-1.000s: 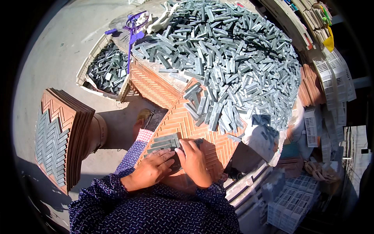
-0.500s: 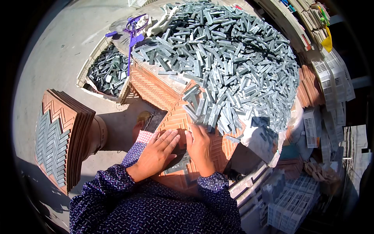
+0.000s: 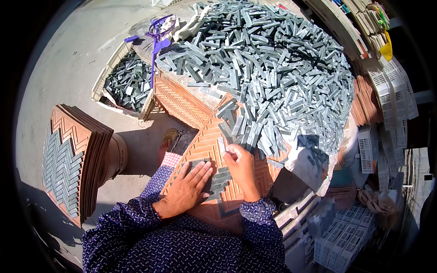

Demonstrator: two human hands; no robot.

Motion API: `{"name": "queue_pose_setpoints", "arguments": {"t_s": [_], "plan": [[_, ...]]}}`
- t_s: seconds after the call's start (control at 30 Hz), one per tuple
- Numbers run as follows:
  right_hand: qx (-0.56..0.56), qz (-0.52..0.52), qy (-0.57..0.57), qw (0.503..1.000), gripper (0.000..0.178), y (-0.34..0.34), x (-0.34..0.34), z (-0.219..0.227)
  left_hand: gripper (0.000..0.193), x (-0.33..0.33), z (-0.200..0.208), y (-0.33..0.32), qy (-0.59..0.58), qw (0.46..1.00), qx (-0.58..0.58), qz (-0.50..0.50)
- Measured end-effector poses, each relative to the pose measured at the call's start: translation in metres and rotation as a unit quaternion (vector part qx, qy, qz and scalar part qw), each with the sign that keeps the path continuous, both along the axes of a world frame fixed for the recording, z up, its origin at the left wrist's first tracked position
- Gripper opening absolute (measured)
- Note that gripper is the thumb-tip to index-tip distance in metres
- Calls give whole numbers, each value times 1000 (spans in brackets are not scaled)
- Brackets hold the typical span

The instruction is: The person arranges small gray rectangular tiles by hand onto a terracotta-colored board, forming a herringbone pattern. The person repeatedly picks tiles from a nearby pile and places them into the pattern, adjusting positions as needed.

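Between right fingers (image 3: pixel 233 149), seemingly a grey tile (image 3: pixel 221 144).

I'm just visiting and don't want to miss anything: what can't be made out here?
All in the head view:
- Part of the orange herringbone tray: hidden beneath the left hand.
- Near end of the held grey strip: covered by the right hand.
- Lower layers of the strip heap: buried.
- White crate: cut off by the top edge.

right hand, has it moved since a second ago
Yes, the right hand has moved forward, away from the body, closer to the pile of grey strips.
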State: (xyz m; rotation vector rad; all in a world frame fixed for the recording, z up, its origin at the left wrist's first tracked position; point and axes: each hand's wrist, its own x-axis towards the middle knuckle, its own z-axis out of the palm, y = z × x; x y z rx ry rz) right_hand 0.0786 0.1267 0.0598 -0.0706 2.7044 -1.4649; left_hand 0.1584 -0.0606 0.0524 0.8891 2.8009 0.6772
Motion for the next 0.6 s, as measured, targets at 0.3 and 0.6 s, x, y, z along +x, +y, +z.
{"name": "queue_pose_setpoints", "arguments": {"t_s": [0.3, 0.6], "plan": [[3, 9, -5, 1000, 25, 0, 34, -4, 73, 15, -5, -7, 9, 998, -32, -49], [152, 81, 100, 980, 21, -23, 47, 10, 66, 9, 4, -15, 9, 999, 51, -17]]}}
